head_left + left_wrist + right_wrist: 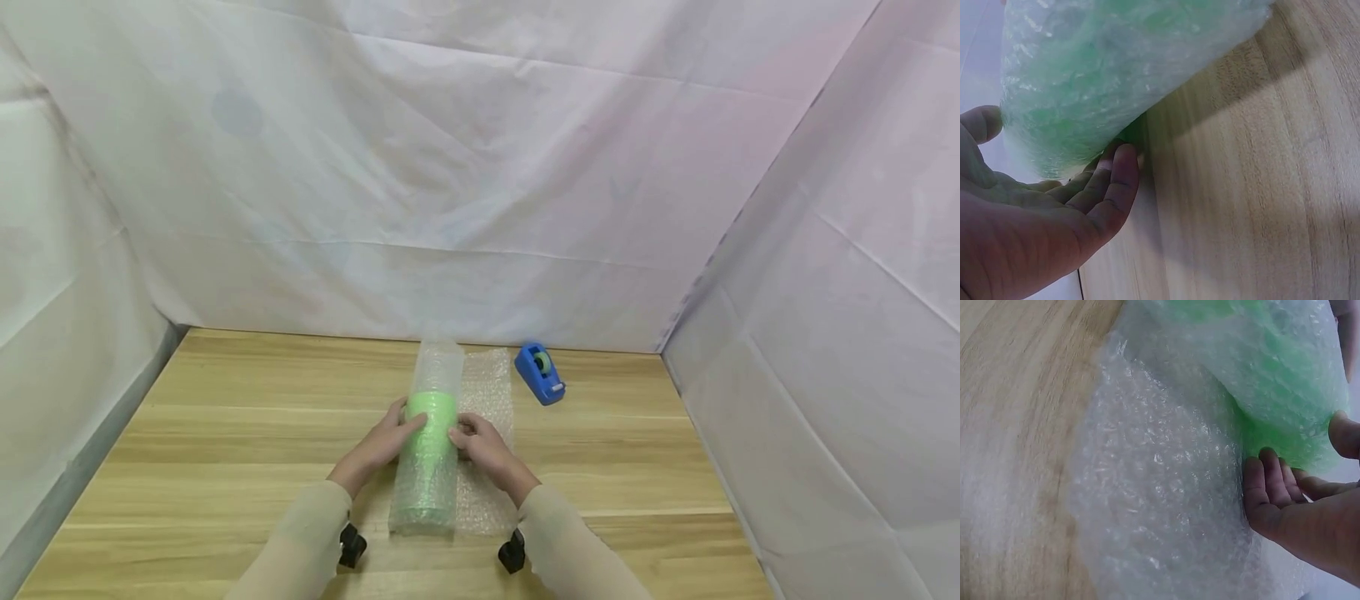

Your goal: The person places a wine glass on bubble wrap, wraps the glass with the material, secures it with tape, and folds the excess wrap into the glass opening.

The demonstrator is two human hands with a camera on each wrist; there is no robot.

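Observation:
A bright green cylinder (432,412) lies in the middle of the table, rolled inside clear bubble wrap (426,496); the layers blur its exact kind. My left hand (384,437) holds the roll's left side, its thumb on top. In the left wrist view, the fingers (1124,169) of that hand curl in beneath the wrapped roll (1079,87). On the other side my right hand (486,448) grips the roll, thumb against it and fingertips (1254,475) tucked at its underside. A flat stretch of bubble wrap (1154,481) extends rightward from the roll, under the right hand.
A blue tape dispenser (540,373) with a roll of tape stands at the back, right of the wrap. The wooden table (247,417) meets white cloth walls (450,167) at the back and sides. A black wrist device (352,546) sits at each sleeve.

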